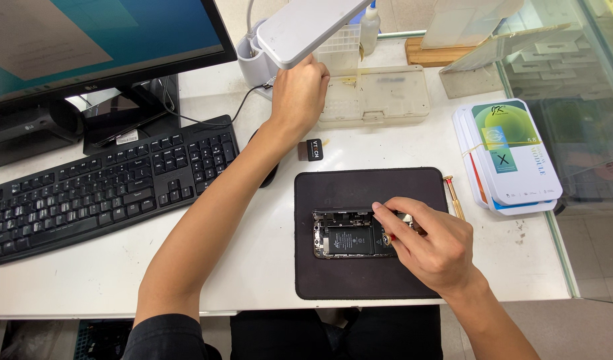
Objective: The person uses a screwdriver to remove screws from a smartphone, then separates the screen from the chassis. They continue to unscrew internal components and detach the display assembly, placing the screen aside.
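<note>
Black work mat [333,280] carries one opened phone [350,235]. Right hand [430,243] pinches a red-handled tool [394,236] over the phone's right end. Left hand [298,93] grips the white lamp head [306,25]. One keyboard [106,183], one monitor [86,40], one loose screwdriver [454,196], one stack of flat boxes [510,157], white desk [253,227].

Even, bright overhead light on the white desk [266,267]; soft short shadows beneath the forearms. Pale reflections veil the glass panel [573,80] at the right edge. Focus sharp throughout, corners slightly bowed.
</note>
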